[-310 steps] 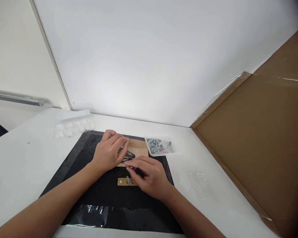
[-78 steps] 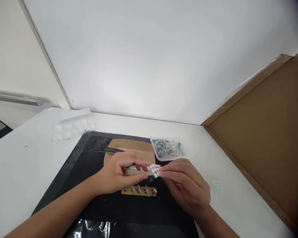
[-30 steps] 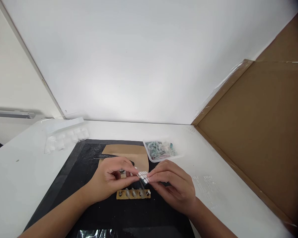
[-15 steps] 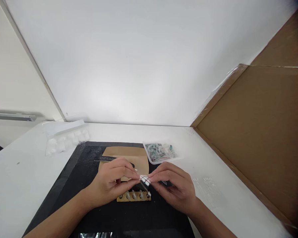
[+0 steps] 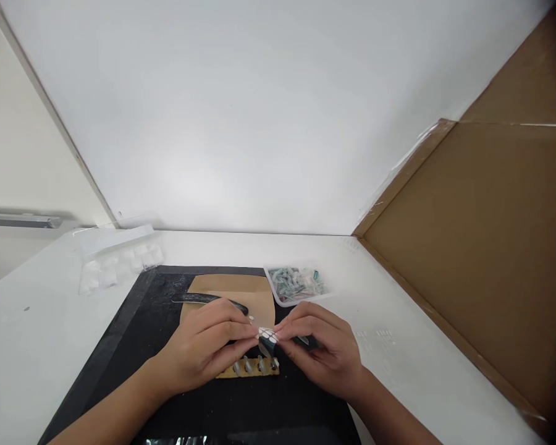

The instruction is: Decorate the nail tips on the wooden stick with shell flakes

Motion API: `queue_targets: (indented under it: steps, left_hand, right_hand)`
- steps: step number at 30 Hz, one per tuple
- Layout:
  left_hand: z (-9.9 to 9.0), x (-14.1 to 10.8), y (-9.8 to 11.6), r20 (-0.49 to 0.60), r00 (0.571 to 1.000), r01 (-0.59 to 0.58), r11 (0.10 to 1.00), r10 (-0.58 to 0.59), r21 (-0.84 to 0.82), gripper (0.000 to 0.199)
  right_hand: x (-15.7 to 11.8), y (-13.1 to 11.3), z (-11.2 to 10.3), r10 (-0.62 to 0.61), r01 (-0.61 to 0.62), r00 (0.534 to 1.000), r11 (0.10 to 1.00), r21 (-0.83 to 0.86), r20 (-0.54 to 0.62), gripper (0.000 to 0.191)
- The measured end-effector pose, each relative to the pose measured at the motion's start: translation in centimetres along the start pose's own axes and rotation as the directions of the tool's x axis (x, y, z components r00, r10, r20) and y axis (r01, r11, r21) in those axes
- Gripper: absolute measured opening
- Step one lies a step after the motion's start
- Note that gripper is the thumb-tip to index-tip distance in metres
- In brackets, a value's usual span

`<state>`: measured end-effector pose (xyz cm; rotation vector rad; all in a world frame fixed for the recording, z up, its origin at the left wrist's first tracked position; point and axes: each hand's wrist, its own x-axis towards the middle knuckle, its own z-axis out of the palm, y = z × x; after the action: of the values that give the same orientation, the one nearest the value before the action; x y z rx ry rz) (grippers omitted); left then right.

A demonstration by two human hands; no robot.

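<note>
- Bright, white, diffuse light fills the scene; the wall glows strongest left of centre and turns greyer toward the upper right.
- Soft shading lies between the fingers of the left hand and right hand.
- Glare streaks the near edge of the black mat.
- The tray's right rim washes into the white table.
- The dotted sheet lacks fine detail.
- The far right darkens over the cardboard.
</note>
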<state>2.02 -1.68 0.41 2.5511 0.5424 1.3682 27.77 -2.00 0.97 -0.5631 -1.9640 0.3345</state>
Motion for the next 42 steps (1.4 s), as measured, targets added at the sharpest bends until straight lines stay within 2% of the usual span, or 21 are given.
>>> queue_targets:
  steps: [8,18,28,36,42]
  left_hand:
    - [-0.10,0.32,-0.04,0.032,0.997,0.067,0.990,-0.064,-0.124,0.026]
    - [-0.35,0.67,0.09,0.134,0.976,0.201,0.954,-0.174,-0.224,0.018]
    - [-0.43,0.81,0.34,0.161,0.972,0.206,0.954,-0.174,-0.216,0.011]
    - [-0.07,0.67,0.33,0.122,0.967,0.247,0.944,-0.225,-0.218,0.011]
    - [0.13,0.46,0.30,0.138,0.958,0.275,0.939,-0.250,-0.208,0.009]
  right_hand:
    - [0.10,0.23,-0.12,0.016,-0.017,1.000,1.000,0.027,0.019,0.021]
    - [-0.24,0.54,-0.30,0.035,-0.036,0.998,0.999,0.035,0.052,0.020]
    - [-0.04,0.51,-0.71,0.042,-0.048,0.994,0.997,0.060,0.100,0.020]
    - [-0.30,0.58,-0.61,0.044,-0.049,0.994,0.998,0.045,0.103,0.024]
    - [-0.44,0.78,-0.73,0.041,-0.045,0.992,0.999,0.029,0.121,0.025]
